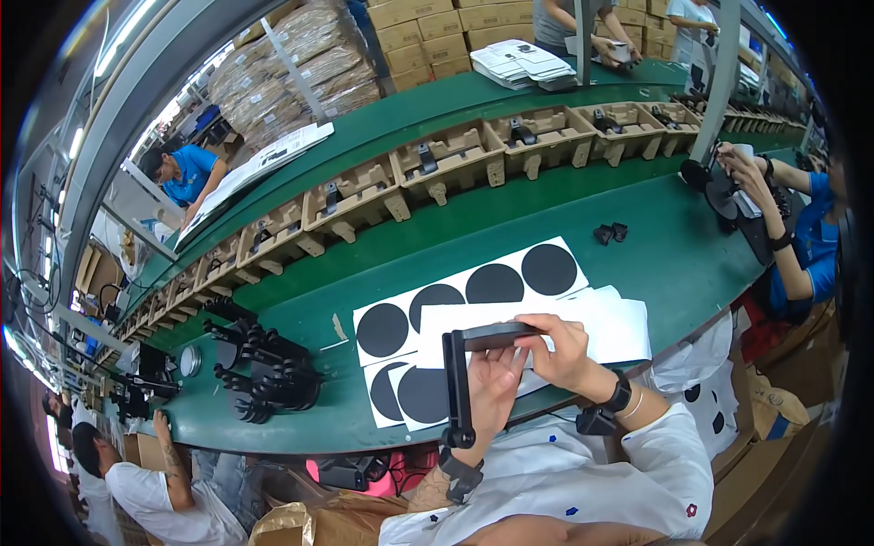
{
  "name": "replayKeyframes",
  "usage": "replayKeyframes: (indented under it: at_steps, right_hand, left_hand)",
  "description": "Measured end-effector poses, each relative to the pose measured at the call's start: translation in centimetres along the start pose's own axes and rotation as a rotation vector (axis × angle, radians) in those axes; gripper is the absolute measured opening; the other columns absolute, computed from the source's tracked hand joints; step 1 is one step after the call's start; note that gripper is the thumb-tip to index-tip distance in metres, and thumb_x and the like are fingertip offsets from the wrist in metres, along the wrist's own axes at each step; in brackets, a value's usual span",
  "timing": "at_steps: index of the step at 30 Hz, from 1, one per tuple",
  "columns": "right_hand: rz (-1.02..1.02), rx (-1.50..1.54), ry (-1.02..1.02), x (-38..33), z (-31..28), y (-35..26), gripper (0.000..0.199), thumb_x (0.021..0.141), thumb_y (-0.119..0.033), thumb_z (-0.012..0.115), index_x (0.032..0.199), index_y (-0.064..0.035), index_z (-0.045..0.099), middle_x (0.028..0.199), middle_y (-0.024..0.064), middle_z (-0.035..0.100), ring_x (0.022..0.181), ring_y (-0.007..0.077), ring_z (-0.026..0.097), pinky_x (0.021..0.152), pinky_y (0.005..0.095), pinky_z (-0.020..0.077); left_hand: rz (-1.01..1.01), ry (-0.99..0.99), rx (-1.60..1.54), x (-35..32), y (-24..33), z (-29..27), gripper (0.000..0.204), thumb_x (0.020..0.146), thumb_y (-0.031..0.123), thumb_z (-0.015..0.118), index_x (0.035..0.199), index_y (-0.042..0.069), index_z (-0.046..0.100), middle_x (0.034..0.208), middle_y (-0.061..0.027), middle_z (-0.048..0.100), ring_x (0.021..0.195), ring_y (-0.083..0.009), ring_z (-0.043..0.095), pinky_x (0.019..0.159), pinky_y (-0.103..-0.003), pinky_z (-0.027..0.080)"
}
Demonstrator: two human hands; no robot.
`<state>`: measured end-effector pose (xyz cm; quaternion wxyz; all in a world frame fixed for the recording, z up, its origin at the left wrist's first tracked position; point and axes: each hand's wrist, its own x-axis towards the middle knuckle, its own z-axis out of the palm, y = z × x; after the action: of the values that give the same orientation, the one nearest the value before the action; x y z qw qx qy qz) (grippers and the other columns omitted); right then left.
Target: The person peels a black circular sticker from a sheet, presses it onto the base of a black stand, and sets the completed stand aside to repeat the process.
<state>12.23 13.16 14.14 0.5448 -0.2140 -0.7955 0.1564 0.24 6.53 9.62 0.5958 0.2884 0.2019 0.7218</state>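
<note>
green table [674, 259] curving across the middle of the frame, factory floor all around. running along its far side, from left to upper right, a row of brown moulded pulp trays [446, 164], each carrying a small black part. lying at centre on the near side, white sheets with black round stickers [473, 296], some circles already missing at the lower end.

holding a black l-shaped bracket [460, 373] just below centre, above the sheets: left hand [492, 387] wrapping round its upright arm from beneath, fingers closed on it; right hand [560, 350] pinching the horizontal arm at the top, thumb and fingers clamped on the bar. both hands close together, nearly touching, each wearing a dark wrist strap.

piling up at left of centre on the table, a heap of black brackets [269, 369] of the same kind. sitting alone right of centre, a small black clip [610, 233]. stacking up in the upper part of the frame, cardboard boxes [437, 27] and a stack of white paper [523, 62]. working at the right edge, another person in blue [801, 241]; bending at upper left, one more in blue [187, 173]; sitting at lower left, a person in white [150, 487].
</note>
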Motion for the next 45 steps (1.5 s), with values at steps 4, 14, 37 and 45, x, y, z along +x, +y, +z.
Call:
replayKeyframes:
  at_steps: [4,14,37,45]
  right_hand:
    - [0.117,0.072,-0.025,3.4,0.5,3.3,0.027,0.074,0.006,0.056,0.100,0.0017,0.057,0.083,0.0154,0.066,0.067,0.0279,0.067,0.058,0.0311,0.0512]
    - [0.063,-0.538,0.080,25.9,0.3,24.4,0.023,0.077,-0.006,0.063,0.099,0.0017,0.061,0.083,0.0253,0.062,0.082,0.0417,0.061,0.071,0.0471,0.0491]
    - [0.052,-0.585,0.051,22.0,-13.2,35.5,0.034,0.083,-0.022,0.061,0.102,0.0060,0.060,0.126,0.0220,0.050,0.104,0.0367,0.055,0.084,0.0433,0.0465]
    - [0.310,-0.630,-0.454,17.2,-14.9,34.2,0.051,0.089,-0.027,0.054,0.130,0.0004,0.041,0.136,0.0219,0.039,0.124,0.0343,0.039,0.098,0.0459,0.0372]
  left_hand:
    - [-0.069,0.051,-0.009,0.1,2.3,1.1,0.083,0.072,0.015,0.072,0.138,0.007,0.023,0.131,-0.0194,0.041,0.126,-0.0311,0.041,0.109,-0.046,0.028]
    - [1.227,1.353,1.557,-10.0,29.3,-19.0,0.044,0.083,-0.001,0.054,0.125,-0.005,0.040,0.129,-0.0170,0.045,0.119,-0.0260,0.044,0.103,-0.036,0.032]
    - [-0.170,0.577,1.855,-5.7,28.9,-13.7,0.040,0.073,-0.005,0.048,0.112,0.000,0.051,0.098,-0.0129,0.059,0.087,-0.0198,0.056,0.079,-0.030,0.043]
    - [0.818,0.644,0.675,-10.2,26.1,-10.7,0.058,0.084,0.036,0.048,0.135,0.010,0.038,0.132,-0.0169,0.042,0.118,-0.0301,0.044,0.092,-0.041,0.042]
